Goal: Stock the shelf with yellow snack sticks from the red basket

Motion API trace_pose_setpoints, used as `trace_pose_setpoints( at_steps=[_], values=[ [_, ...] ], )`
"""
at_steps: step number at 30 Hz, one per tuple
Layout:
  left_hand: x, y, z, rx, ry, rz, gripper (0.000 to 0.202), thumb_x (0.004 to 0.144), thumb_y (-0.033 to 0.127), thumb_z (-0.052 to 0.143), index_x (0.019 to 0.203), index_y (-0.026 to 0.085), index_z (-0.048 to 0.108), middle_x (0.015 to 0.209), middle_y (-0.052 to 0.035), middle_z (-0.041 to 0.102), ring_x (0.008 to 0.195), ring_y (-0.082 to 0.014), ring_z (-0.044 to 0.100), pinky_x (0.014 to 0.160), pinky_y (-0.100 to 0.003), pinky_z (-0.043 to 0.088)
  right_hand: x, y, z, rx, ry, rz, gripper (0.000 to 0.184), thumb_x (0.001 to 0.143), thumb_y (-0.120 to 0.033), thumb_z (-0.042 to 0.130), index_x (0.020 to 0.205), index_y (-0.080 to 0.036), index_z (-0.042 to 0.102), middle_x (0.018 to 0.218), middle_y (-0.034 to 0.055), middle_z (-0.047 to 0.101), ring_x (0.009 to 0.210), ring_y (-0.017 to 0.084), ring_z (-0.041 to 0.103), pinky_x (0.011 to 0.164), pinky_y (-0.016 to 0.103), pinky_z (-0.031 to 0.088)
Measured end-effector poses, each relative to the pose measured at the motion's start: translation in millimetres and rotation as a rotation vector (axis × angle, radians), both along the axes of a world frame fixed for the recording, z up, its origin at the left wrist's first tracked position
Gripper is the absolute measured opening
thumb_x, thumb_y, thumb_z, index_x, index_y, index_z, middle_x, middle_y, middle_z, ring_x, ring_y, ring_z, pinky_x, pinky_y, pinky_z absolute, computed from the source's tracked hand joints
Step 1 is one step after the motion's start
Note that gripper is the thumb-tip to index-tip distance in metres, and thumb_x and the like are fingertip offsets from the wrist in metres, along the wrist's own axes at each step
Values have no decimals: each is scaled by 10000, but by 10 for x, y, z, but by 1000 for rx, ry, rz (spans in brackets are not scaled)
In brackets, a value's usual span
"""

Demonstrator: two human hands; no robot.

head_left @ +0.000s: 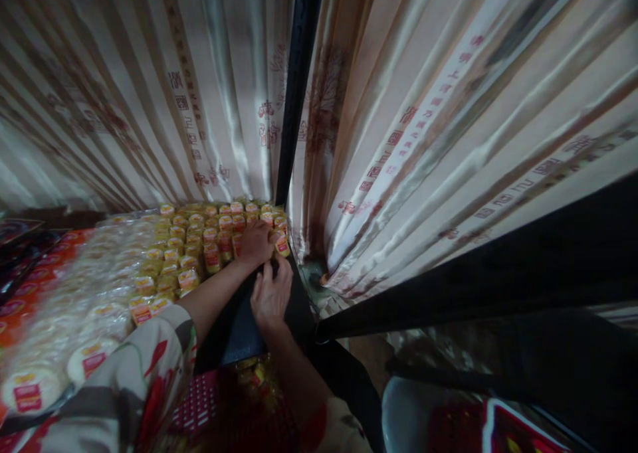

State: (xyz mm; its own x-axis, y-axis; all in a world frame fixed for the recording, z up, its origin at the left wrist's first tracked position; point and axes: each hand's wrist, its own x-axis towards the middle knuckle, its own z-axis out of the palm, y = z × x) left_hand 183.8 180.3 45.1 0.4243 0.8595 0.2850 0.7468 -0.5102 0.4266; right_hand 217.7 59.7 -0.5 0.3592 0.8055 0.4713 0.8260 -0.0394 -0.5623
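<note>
Small yellow packets with red labels [199, 240] stand in tight rows on a shelf in the corner. My left hand [255, 244] reaches over their right end, fingers curled round one yellow packet [282, 243] at the edge of the rows. Just below it, my right hand [272, 297] lies on a dark panel [239, 337], its fingers stretched up toward the same packet and touching the underside of my left hand. A flowered sleeve [134, 380] covers my left arm.
Larger round cakes in clear wrap [60, 333] fill the shelf to the left. A red plastic basket [199, 400] with packets in it sits below my arms. Shiny printed curtains [423, 141] hang behind, split by a black post [299, 88]. A dark rail [473, 273] crosses the right.
</note>
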Motion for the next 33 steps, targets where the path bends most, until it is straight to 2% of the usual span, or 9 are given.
trace_pose_setpoints(
  at_steps=[5, 10, 17, 21, 27, 33],
  values=[
    [-6, 17, 28, 20, 27, -25, 188, 851, 275, 511, 751, 161, 623, 852, -63, 643, 888, -194, 552, 874, -339, 414, -101, -70, 16, -109, 2, 86, 460, 810, -79, 387, 1254, -70, 508, 1211, 184, 525, 1134, 257, 452, 965, 423, 411],
    [-48, 20, 38, 30, 19, -41, 213, 871, 320, 492, 804, 177, 636, 862, -54, 658, 893, -198, 561, 882, -349, 415, -52, 14, -21, -167, -22, 146, 508, 809, -71, 376, 1305, -41, 477, 1338, 188, 477, 1254, 273, 383, 1031, 426, 359],
    [-74, 114, -13, 17, -103, -39, 199, 867, 311, 509, 973, 196, 632, 929, -43, 677, 904, -185, 595, 849, -319, 455, -48, 36, -51, -256, -13, 252, 543, 801, -70, 384, 1339, -72, 460, 1390, 113, 466, 1336, 261, 296, 1058, 402, 336],
    [-45, 106, 45, -44, -132, -48, 247, 866, 307, 516, 1049, 187, 632, 936, -41, 684, 908, -182, 605, 848, -306, 466, -52, 39, -73, -288, -14, 249, 552, 802, -73, 384, 1351, -60, 441, 1411, 118, 442, 1343, 246, 309, 1071, 377, 321],
    [8, 96, 124, -42, -110, -98, 301, 868, 309, 515, 1109, 169, 629, 1068, -58, 668, 1018, -188, 577, 944, -316, 429, -56, 33, -83, -317, -25, 251, 552, 814, -99, 379, 1363, -64, 427, 1418, 117, 433, 1349, 250, 314, 1079, 373, 306],
    [40, 163, 113, 16, 58, -141, 289, 882, 315, 486, 1067, 166, 651, 1025, -80, 660, 999, -202, 564, 923, -333, 429, -48, 26, -45, -335, -30, 266, 550, 814, -103, 370, 1359, -43, 426, 1424, 120, 424, 1358, 238, 301, 1095, 358, 280]
  ],
)
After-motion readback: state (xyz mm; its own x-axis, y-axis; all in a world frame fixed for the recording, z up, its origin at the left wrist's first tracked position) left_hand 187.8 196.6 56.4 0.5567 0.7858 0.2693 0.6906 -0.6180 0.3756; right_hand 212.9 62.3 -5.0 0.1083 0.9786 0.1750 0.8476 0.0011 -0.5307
